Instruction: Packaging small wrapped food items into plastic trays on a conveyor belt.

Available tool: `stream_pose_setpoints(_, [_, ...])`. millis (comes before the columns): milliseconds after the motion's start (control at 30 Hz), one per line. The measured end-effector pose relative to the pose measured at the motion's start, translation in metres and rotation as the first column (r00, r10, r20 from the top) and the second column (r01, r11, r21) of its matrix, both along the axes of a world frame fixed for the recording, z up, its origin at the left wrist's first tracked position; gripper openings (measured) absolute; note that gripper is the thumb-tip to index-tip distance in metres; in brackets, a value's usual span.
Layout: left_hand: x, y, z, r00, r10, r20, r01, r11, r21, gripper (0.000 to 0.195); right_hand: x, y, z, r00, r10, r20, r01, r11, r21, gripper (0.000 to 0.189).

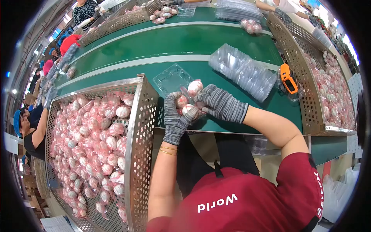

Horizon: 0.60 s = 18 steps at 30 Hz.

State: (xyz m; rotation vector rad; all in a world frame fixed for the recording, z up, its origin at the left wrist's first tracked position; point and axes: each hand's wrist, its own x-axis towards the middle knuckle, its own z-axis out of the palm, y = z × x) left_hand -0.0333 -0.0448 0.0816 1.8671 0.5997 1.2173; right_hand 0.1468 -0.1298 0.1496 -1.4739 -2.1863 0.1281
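Note:
Both my hands wear grey knitted gloves and meet over the near edge of the green conveyor table. My left hand (176, 119) cups several wrapped eggs (189, 111) in clear film with red print. From the right, my right hand (223, 103) closes its fingers on the side of the same bunch, below an upper wrapped egg (195, 86). Just beyond them an open clear plastic tray (171, 78) lies on the green belt. To my left stands a perforated metal bin (142, 127) heaped with wrapped eggs (87, 145).
A stack of clear plastic trays (243, 71) lies right of centre, beside an orange and black device (288, 79). Another perforated bin (307, 84) with wrapped eggs stands at the right. Co-workers, one in a blue cap (17, 123), are at the left and across the belt.

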Motion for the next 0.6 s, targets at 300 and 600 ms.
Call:
stream_pose_setpoints(300, [0.01,-0.008,0.046,0.884,0.357,-0.3,-0.175,0.85,0.497,0.074,-0.005,-0.002,-0.007,0.965,0.106,-0.24,-0.094,0.994,0.063,0.039])
stream_pose_setpoints(600, [0.01,0.0,0.032,0.889,0.313,-0.334,-0.148,0.887,0.438,0.066,0.033,0.017,-0.009,0.885,0.009,-0.465,-0.022,0.999,-0.024,0.05])
